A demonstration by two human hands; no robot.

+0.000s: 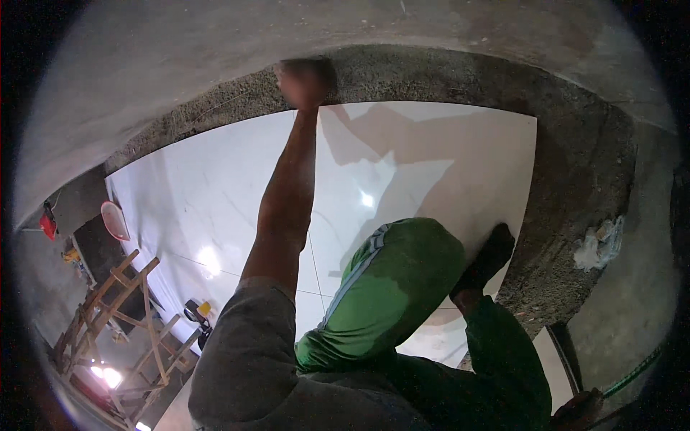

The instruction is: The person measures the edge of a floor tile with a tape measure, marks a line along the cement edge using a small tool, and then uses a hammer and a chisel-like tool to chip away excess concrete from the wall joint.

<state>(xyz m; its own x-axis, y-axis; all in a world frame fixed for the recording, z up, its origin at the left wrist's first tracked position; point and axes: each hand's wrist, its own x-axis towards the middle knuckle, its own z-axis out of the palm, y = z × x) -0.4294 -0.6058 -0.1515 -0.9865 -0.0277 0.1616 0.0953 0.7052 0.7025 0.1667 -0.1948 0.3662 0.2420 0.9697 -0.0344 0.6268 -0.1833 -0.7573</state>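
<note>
My left arm reaches far forward over large white floor tiles point(237, 172). My left hand point(305, 82), smeared by motion, is over the rough grey mortar strip point(410, 72) between the tile edge and the wall. Something dark shows around the hand, but I cannot make out whether it is held. At the lower right edge, a dark brown shape point(578, 409) looks like my right hand; its fingers are too dim to read. My green-trousered knee point(402, 266) is bent above the tiles, and my black-socked foot point(492, 258) rests near their right edge.
Bare grey walls point(215, 43) curve round the far side. Crumpled whitish plastic point(600, 243) lies on the right-hand mortar, with a green hose point(632, 373) below. To the left are a pink basin point(115, 220), a wooden trestle point(122, 309) and a black-and-yellow tool point(200, 313).
</note>
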